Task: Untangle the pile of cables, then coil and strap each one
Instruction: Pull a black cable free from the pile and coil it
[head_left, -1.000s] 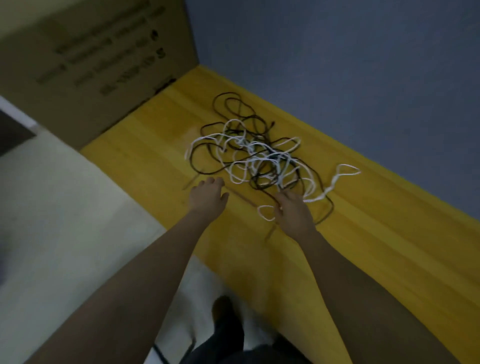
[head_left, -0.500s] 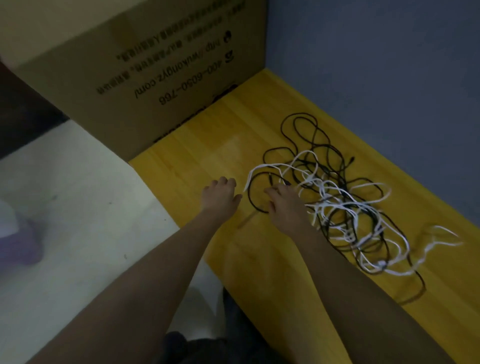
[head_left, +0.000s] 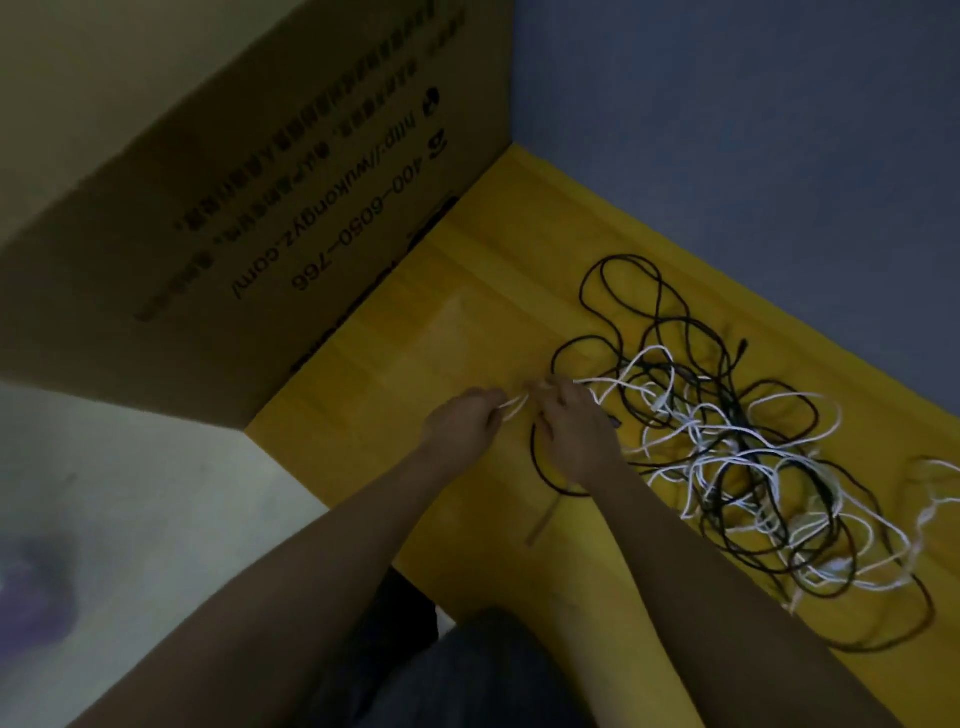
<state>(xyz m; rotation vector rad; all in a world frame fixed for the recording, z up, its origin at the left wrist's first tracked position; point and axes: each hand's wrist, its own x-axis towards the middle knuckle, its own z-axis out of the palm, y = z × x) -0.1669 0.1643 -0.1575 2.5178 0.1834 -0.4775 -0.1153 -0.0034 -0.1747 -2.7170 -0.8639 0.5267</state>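
A tangled pile of black and white cables (head_left: 737, 452) lies on the yellow wooden tabletop (head_left: 467, 322), spreading to the right. At the pile's left edge my two hands meet over one white cable (head_left: 517, 408). My left hand (head_left: 462, 421) pinches its end. My right hand (head_left: 576, 421) has its fingers curled round the same white cable just to the right, where it runs back into the pile. A black loop (head_left: 540, 462) lies under my right wrist.
A large cardboard box (head_left: 249, 244) with printed text stands against the table's left end. A blue-grey wall (head_left: 753, 130) runs along the far edge. The pale floor (head_left: 130, 493) lies to the left, beyond the table's near edge.
My right hand has taken hold of the white cable at the pile's left edge, and my left hand has come over from the bare table and pinched its end. The view has shifted left.
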